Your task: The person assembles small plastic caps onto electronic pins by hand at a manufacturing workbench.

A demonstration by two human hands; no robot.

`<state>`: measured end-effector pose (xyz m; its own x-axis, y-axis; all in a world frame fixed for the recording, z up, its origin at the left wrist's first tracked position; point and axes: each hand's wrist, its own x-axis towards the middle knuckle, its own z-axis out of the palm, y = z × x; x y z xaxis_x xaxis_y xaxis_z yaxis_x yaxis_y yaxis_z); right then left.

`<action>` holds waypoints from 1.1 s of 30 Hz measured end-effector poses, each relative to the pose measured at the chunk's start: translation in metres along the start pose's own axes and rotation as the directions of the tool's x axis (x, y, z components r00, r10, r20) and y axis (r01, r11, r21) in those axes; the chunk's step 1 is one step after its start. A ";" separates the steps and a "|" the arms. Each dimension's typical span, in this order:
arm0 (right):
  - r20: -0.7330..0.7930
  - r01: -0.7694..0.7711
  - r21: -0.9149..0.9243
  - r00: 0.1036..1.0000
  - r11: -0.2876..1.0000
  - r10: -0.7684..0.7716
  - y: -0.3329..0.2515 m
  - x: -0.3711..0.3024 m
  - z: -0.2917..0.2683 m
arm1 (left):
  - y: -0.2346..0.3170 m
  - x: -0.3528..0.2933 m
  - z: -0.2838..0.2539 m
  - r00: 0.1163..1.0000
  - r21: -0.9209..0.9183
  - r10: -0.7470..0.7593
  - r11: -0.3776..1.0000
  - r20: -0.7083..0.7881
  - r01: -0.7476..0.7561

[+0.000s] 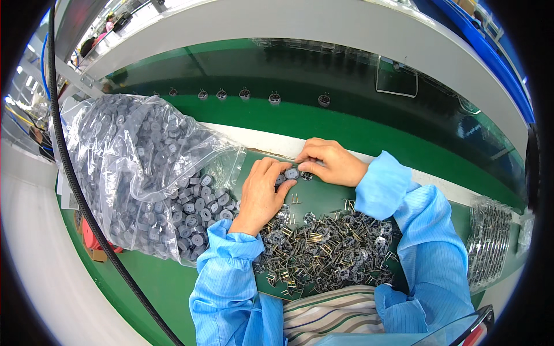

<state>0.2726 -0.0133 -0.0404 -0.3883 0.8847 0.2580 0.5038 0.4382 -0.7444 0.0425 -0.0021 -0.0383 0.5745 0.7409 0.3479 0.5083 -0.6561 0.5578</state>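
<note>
My left hand is closed, with a small grey plastic housing pinched at its fingertips. A second grey piece shows between its thumb and fingers. Close beside it, my right hand pinches a small dark pin part between thumb and forefinger. The two pieces are nearly side by side; whether they touch I cannot tell. Below my hands, a heap of black parts with brass-coloured pins spreads over the green work surface. A few loose pin parts lie apart from it, near my left thumb.
A large clear bag on the left spills grey housings toward my left forearm. Beyond a white ledge, a green and dark conveyor belt carries several small round assemblies. Clear trays sit at right. A black cable crosses the left side.
</note>
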 end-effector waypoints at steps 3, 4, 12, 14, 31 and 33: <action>0.104 -0.043 0.095 0.994 0.995 0.033 -0.001 0.000 -0.010 | 0.001 -0.001 -0.002 0.996 -0.046 -0.088 0.995 0.014 0.088; 0.129 0.015 0.047 0.991 0.999 -0.021 -0.001 0.000 -0.010 | -0.001 -0.002 -0.002 0.996 -0.043 -0.083 0.996 0.017 0.084; 0.001 0.046 -0.082 0.999 0.996 -0.047 0.005 -0.004 -0.004 | 0.004 0.000 -0.003 0.997 -0.061 -0.077 0.995 0.024 0.078; -0.011 -0.008 -0.110 1.000 0.994 0.006 0.005 -0.003 -0.006 | 0.001 0.001 -0.004 0.994 -0.078 -0.111 0.991 0.015 0.112; -0.047 0.124 -0.060 0.991 0.991 -0.126 -0.009 0.000 0.012 | 0.003 -0.001 -0.001 0.993 -0.040 -0.092 0.995 0.074 0.095; -0.037 0.131 -0.102 0.990 0.986 -0.136 -0.014 0.000 0.010 | 0.003 -0.001 0.000 0.996 -0.044 -0.077 0.996 0.049 0.079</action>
<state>0.2576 -0.0209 -0.0364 -0.4240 0.8224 0.3794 0.5249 0.5645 -0.6370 0.0433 -0.0043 -0.0370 0.5642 0.7814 0.2665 0.5237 -0.5883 0.6161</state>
